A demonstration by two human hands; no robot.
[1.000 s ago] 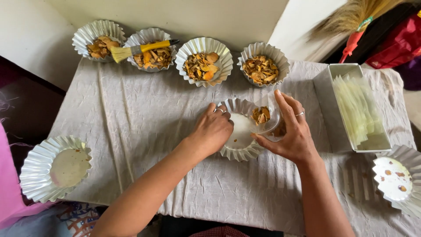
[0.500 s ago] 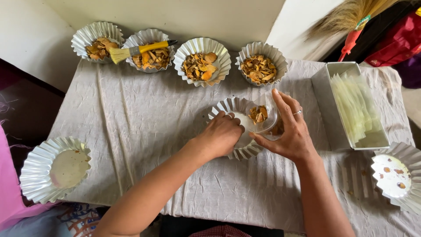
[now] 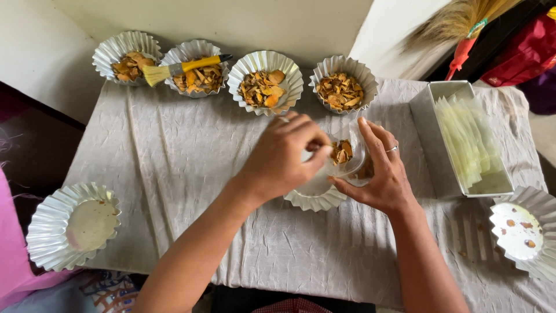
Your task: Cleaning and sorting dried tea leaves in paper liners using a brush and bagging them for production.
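Nearest, at seven o'clock, an empty fluted foil dish point(image 3: 74, 226) sits at the counter point(image 3: 191, 174) edge; at four o'clock, another fluted dish point(image 3: 524, 232) with a few crumbs. At centre, right hand point(image 3: 382, 174) cupped around a small clear bag point(image 3: 347, 156), tilted open to take filling; left hand point(image 3: 284, 159) pinched shut at its mouth, feeding in dried orange pieces over a catch dish point(image 3: 315, 196). At three o'clock, metal tray point(image 3: 428, 124) of stacked clear bags, within reach. Farthest, at twelve o'clock, four filled dishes point(image 3: 265, 81) in a row, a yellow-handled brush point(image 3: 179, 66) laid across two.
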